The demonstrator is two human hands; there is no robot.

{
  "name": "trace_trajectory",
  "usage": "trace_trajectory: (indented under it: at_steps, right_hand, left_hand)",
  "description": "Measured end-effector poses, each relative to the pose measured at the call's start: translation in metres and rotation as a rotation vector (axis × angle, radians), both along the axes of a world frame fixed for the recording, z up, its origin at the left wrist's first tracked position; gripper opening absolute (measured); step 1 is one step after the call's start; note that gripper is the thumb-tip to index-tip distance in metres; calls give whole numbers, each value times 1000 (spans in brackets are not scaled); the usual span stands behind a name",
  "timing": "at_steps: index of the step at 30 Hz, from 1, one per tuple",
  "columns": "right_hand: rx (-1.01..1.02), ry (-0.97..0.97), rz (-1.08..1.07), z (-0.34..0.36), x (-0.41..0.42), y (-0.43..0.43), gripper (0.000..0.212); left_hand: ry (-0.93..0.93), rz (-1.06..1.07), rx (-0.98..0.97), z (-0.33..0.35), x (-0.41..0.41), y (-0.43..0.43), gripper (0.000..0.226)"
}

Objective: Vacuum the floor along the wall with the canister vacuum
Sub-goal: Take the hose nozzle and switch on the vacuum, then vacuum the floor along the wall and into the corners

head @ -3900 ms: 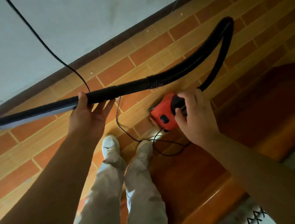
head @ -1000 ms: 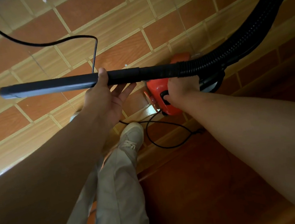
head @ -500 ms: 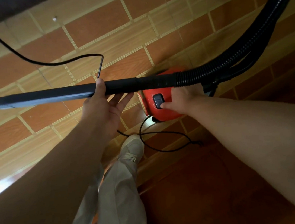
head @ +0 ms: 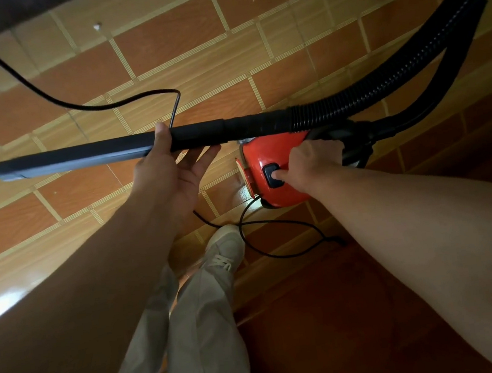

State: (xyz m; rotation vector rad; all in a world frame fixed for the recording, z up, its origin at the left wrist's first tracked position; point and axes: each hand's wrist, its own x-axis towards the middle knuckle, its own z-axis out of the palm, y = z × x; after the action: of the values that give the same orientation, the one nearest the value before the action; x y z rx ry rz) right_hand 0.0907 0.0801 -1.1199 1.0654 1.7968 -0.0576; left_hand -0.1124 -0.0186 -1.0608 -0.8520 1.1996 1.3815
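The red canister vacuum point(head: 276, 170) sits on the tiled floor point(head: 179, 46) just right of the frame's middle, at about three o'clock from the left hand point(head: 172, 167). The right hand point(head: 312, 160) rests on top of its red body, fingers curled over the shell and the thumb pressed on the black switch point(head: 273, 177); this grip is narrow and holds nothing, only bearing down on the button. From the canister's three o'clock side a black ribbed hose point(head: 409, 69) rises, loops out of view at the upper right and comes back to join the black wand point(head: 82, 156). The wand lies level across the frame, its open end pointing to nine o'clock, well above the floor. The left hand's grip holds the wand near its middle, thumb on the near side and fingers spread loosely beneath. A thin black power cord point(head: 44, 95) runs from eleven o'clock, bends sharply just above the left thumb, and shows again as a loop on the floor at six o'clock from the canister, beside a pale sneaker point(head: 224, 247). Beige trousers point(head: 194, 339) fill the lower centre. At five o'clock the tiles give way to a darker reddish floor point(head: 331, 330). A dark baseboard point(head: 4, 17) crosses the top left corner.
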Motion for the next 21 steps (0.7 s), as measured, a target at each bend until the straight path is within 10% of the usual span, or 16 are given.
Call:
trace_trajectory:
  at_steps: [21]
  right_hand:
    - [-40,-20,1,44,-11,-18,68]
  left_hand:
    - [-1,-34,-33,16,-4,-4,27]
